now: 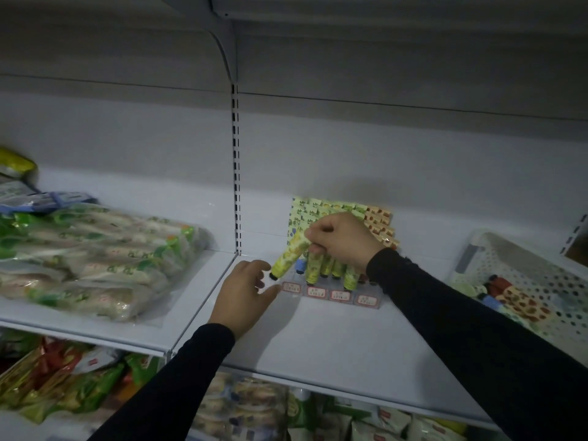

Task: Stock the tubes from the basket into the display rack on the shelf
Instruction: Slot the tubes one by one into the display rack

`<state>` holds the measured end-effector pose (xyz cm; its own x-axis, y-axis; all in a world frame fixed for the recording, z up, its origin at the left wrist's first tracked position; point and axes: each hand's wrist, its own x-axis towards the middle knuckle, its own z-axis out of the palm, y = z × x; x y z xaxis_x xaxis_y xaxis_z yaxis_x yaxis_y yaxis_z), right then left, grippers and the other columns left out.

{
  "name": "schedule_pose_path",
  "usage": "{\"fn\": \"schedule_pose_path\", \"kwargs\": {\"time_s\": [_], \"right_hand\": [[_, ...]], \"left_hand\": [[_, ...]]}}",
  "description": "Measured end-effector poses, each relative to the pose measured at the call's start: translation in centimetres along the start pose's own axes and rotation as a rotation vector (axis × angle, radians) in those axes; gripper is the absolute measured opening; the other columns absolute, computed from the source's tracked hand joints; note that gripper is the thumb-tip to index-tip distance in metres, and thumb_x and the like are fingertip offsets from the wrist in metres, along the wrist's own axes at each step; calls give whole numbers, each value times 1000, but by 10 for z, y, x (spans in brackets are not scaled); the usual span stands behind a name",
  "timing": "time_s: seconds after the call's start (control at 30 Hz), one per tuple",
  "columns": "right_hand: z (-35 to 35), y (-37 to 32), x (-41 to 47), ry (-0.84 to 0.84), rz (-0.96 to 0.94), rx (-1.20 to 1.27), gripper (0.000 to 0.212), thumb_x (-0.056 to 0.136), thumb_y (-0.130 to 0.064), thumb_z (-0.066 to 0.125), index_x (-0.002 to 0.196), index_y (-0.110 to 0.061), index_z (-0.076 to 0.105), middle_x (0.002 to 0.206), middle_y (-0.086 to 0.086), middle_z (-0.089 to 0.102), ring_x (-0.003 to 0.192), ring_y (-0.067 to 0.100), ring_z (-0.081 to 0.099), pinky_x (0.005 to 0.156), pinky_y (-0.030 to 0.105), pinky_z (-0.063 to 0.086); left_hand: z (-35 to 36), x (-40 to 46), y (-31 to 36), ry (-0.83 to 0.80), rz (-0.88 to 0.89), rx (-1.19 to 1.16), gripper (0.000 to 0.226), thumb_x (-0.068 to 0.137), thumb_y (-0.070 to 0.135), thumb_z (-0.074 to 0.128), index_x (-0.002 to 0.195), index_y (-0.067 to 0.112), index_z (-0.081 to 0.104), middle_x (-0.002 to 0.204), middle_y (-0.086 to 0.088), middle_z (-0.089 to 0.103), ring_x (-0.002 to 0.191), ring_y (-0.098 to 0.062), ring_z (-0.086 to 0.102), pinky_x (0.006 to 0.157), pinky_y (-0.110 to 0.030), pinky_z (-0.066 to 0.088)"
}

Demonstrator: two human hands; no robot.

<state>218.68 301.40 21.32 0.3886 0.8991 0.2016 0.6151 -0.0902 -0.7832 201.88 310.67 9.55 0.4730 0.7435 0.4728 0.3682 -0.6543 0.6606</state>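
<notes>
Two shelf bays were in view; the white shelf (318, 338) on the right carried the job. Big clear bags of green-and-white packets (95, 256) filled the left bay, not part of this. White perforated basket (541, 281) sat at the far right of the shelf, well apart from the rack, with several tubes left inside it, one red-patterned, one with a blue cap. Clear display rack (331, 291) stood near the back wall, and I judged it partly stocked: a few green tubes upright in its lanes, printed cards fanned behind them. So roughly midway, basket not yet cleared.

Right hand (343, 240) pinched a yellow-green tube (291, 254) by its upper end, tilted, cap down toward the rack's leftmost lane, not seated. Left hand (245, 297) hovered just beside the cap with fingers loosely spread, holding nothing, likely to guide it in.

Four red-bordered price labels (331, 292) ran along the rack front; print was too small and blurred to read. No brand was legible on the tubes.
</notes>
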Motion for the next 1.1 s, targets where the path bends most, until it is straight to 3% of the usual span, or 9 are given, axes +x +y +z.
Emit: {"fn": "schedule_pose_path", "kwargs": {"time_s": [0.13, 0.23, 0.3, 0.43, 0.6, 0.73, 0.83, 0.97, 1.1], "right_hand": [[-9, -11, 13, 83, -123, -194, 32, 96, -24, 57, 68, -9, 65, 59, -5, 65, 43, -7, 55, 47, 10, 39], [-15, -13, 21, 136, -166, -258, 39, 94, -28, 59, 55, -21, 60, 47, -16, 60, 52, -3, 61, 57, 14, 42], [-20, -13, 22, 130, -181, -272, 39, 93, -30, 59, 54, -24, 59, 46, -17, 59, 56, -1, 62, 62, 17, 44], [-33, -9, 9, 101, -187, -325, 32, 93, -31, 60, 70, -10, 70, 59, -10, 64, 50, -7, 55, 59, 15, 41], [-53, 5, -6, 121, -153, -401, 36, 93, -30, 61, 73, -1, 67, 86, -10, 72, 72, 9, 66, 68, 29, 52], [-60, 18, -13, 165, -171, -496, 46, 95, -27, 58, 55, -8, 46, 64, -2, 63, 60, 17, 59, 63, 28, 44], [-54, 29, -10, 182, -192, -525, 43, 95, -28, 57, 61, -2, 57, 80, 11, 70, 72, 24, 64, 70, 29, 47], [-42, 34, -6, 211, -212, -526, 44, 96, -27, 56, 56, -8, 52, 56, 0, 53, 53, 16, 47, 64, 31, 44], [-31, 40, -3, 218, -220, -528, 41, 96, -26, 55, 59, -8, 57, 56, 0, 52, 52, 12, 45, 62, 29, 41]], "left_hand": [[-2, 4, -35, -208, -103, 281, 53, 90, 52, 59, 128, 15, 61, 121, -5, 59, 112, -22, 57, 94, -28, 42], [3, 2, -55, -235, -45, 356, 64, 77, 73, 39, 95, 18, 66, 97, -2, 64, 102, -25, 60, 90, -33, 46], [8, 0, -65, -206, 15, 368, 53, 78, 73, 42, 79, 23, 60, 83, 3, 57, 93, -24, 61, 86, -33, 48], [10, 2, -68, -245, 45, 390, 44, 79, 72, 44, 81, 29, 54, 89, 6, 56, 100, -20, 58, 92, -32, 46], [10, 2, -64, -265, 33, 396, 38, 76, 71, 38, 75, 33, 44, 84, 6, 51, 98, -23, 59, 89, -31, 45], [11, 0, -56, -314, 44, 496, 48, 75, 73, 28, 82, 28, 45, 86, 5, 43, 105, -25, 55, 92, -31, 40], [10, 0, -54, -358, 44, 548, 59, 76, 76, 23, 93, 25, 48, 96, 3, 47, 111, -22, 51, 95, -33, 37], [8, -1, -53, -378, 40, 554, 65, 75, 77, 21, 101, 24, 51, 105, 2, 51, 114, -21, 49, 98, -33, 37], [8, -1, -51, -381, 29, 554, 63, 75, 76, 21, 99, 25, 50, 104, 2, 51, 114, -21, 49, 97, -34, 37]]}}
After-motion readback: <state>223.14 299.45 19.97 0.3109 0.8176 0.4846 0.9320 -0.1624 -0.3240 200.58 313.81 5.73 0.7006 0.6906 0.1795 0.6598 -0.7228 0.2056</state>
